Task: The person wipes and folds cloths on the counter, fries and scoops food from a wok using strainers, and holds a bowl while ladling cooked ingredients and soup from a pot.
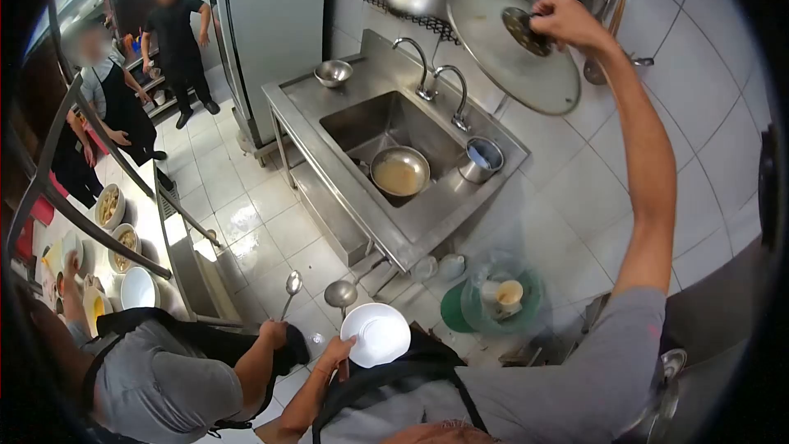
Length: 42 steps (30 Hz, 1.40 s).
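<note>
My right hand (567,20) is raised at the upper right, its fingers closed round the dark knob of a large glass lid (514,53). The lid hangs tilted in front of the wall, beside a wire rack. Low in the middle, my left hand (335,353) grips the rim of a white bowl (380,335), which looks bare inside. A ladle (339,293) sticks out past the bowl, and its handle seems to run down behind it into the same hand. The bowl hides part of that handle.
A steel sink (337,125) holds a pan (400,171) of cloudy liquid. A metal pot (481,159) and a small bowl (333,73) stand on its edges. Below is a lined green bin (460,308). A co-worker (164,378) at left holds a spoon (293,283) near a table with bowls.
</note>
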{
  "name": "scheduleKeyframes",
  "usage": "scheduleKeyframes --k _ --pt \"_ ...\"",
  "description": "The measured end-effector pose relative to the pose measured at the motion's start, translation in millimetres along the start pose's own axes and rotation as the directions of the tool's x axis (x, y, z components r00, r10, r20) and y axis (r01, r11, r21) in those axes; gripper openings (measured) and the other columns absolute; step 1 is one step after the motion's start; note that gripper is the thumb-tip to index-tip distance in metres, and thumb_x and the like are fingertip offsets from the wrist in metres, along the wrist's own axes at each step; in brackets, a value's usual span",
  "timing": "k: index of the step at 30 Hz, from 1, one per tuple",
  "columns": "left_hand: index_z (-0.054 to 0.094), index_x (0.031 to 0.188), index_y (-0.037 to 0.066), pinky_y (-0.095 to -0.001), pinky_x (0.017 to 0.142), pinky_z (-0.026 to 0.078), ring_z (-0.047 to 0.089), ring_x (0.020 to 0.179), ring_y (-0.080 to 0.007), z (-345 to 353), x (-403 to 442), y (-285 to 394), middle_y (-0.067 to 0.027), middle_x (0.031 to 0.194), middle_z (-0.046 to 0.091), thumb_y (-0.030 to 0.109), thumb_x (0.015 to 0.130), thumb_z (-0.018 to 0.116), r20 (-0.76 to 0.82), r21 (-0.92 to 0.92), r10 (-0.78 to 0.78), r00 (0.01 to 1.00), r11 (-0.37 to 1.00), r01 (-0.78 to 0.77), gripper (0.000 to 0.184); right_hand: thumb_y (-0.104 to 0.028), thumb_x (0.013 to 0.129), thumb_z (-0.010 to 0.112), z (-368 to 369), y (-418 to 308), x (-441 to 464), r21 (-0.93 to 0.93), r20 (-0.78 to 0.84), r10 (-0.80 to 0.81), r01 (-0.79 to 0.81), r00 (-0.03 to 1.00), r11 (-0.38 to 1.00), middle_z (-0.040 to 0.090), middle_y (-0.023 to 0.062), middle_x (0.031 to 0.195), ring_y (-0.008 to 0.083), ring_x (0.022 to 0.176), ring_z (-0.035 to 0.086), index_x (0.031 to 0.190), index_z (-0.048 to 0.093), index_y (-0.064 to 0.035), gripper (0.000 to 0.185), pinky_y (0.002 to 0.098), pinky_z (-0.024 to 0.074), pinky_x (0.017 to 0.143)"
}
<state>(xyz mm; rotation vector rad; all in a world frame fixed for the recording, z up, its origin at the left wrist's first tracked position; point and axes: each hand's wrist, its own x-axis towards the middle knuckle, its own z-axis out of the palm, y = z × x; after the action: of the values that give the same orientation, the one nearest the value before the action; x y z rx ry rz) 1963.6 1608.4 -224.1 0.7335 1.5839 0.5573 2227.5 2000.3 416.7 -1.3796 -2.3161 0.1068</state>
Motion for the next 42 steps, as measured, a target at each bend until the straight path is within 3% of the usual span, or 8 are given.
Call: scheduleKeyframes --k 6,8,15,26,30,33,38,42 --pt "0.062 0.108 -0.007 -0.0354 0.064 0.049 0.061 0.077 -0.0204 -4.5 13.2 4.1 -0.0127 0.091 0.066 0.031 0.083 0.067 -0.134 -0.256 -0.274 0.952 0.938 0.234 0.045 -0.027 0.076 0.067 22.7 24.9 150.9 0.089 -0.013 -0.077 0.078 0.997 0.993 0.059 0.0072 0.066 0.0150 0.048 0.055 0.082 0.065 0.0002 0.028 0.0281 0.0479 0.046" --pt "0.062 0.104 -0.009 -0.0351 0.065 0.050 0.062 0.078 -0.0207 4.0 46.7 -41.3 -0.0140 0.090 0.066 0.030 0.083 0.066 -0.188 -0.348 -0.123 0.974 0.936 0.051 0.044 -0.028 0.079 0.067 34.9 41.9 194.8 0.234 0.053 -0.059 0.045 0.997 0.971 0.057 0.0073 0.067 0.0154 0.050 0.054 0.083 0.065 -0.0006 0.028 0.0282 0.0478 0.046" --pt "0.063 0.101 -0.009 -0.0352 0.066 0.050 0.063 0.078 -0.0222 15.9 5.9 78.7 -0.0138 0.088 0.067 0.028 0.083 0.065 -0.336 -0.292 -0.299 0.893 0.935 0.203 0.042 -0.028 0.082 0.065 64.7 86.7 284.2 0.478 0.319 0.027 -0.185 0.947 0.858 0.047 0.0020 0.064 0.0148 0.059 0.052 0.088 0.062 -0.0010 0.028 0.0282 0.0473 0.047" --pt "0.063 0.108 -0.006 -0.0364 0.076 0.049 0.063 0.088 -0.0232 29.2 25.3 98.7 -0.0166 0.095 0.067 0.032 0.085 0.064 -0.313 -0.272 -0.349 0.883 0.924 0.269 0.045 -0.029 0.081 0.066 121.7 151.2 368.3 0.107 0.307 0.279 -0.324 0.910 0.940 0.054 0.0095 0.062 0.0185 0.046 0.051 0.094 0.062 0.0042 0.035 0.0348 0.0483 0.042" --pt "0.062 0.107 -0.008 -0.0364 0.073 0.049 0.063 0.087 -0.0236 25.9 60.5 51.1 -0.0179 0.095 0.067 0.036 0.083 0.065 -0.249 -0.304 -0.366 0.897 0.909 0.287 0.050 -0.026 0.084 0.062 102.5 121.6 340.8 -0.007 0.072 0.123 -0.122 0.990 0.992 0.062 0.0159 0.071 0.0231 0.049 0.059 0.103 0.061 0.0044 0.036 0.0379 0.0491 0.038" --pt "0.063 0.103 -0.009 -0.0374 0.068 0.050 0.063 0.080 -0.0253 22.7 79.4 18.7 -0.0186 0.089 0.067 0.046 0.083 0.061 -0.252 -0.177 -0.217 0.943 0.969 0.175 0.059 -0.025 0.084 0.060 97.9 95.8 270.6 -0.415 -0.226 -0.457 0.340 0.860 0.844 0.066 0.0235 0.088 0.0360 0.079 0.066 0.105 0.062 0.0045 0.036 0.0451 0.0532 0.074" --pt "0.063 0.088 -0.010 -0.0398 0.042 0.044 0.060 0.050 -0.0269 19.6 102.9 -22.1 -0.0216 0.066 0.064 0.047 0.087 0.055 -0.053 -0.135 -0.222 0.974 0.968 0.213 0.057 -0.019 0.083 0.061 96.0 10.1 22.4 0.028 -0.259 -0.438 0.460 0.861 0.888 0.066 0.0177 0.082 0.0309 0.074 0.064 0.107 0.063 0.0010 0.031 0.0372 0.0493 0.069" --pt "0.059 0.072 -0.006 -0.0408 0.030 0.037 0.053 0.036 -0.0278 9.0 80.3 18.4 -0.0200 0.050 0.057 0.042 0.091 0.053 0.180 0.023 -0.299 0.937 0.954 0.300 0.051 -0.017 0.083 0.065 139.6 -8.1 -177.9 0.381 0.343 -0.162 0.021 0.925 0.924 0.066 0.0169 0.087 0.0222 0.073 0.065 0.106 0.064 0.0006 0.029 0.0326 0.0510 0.065"
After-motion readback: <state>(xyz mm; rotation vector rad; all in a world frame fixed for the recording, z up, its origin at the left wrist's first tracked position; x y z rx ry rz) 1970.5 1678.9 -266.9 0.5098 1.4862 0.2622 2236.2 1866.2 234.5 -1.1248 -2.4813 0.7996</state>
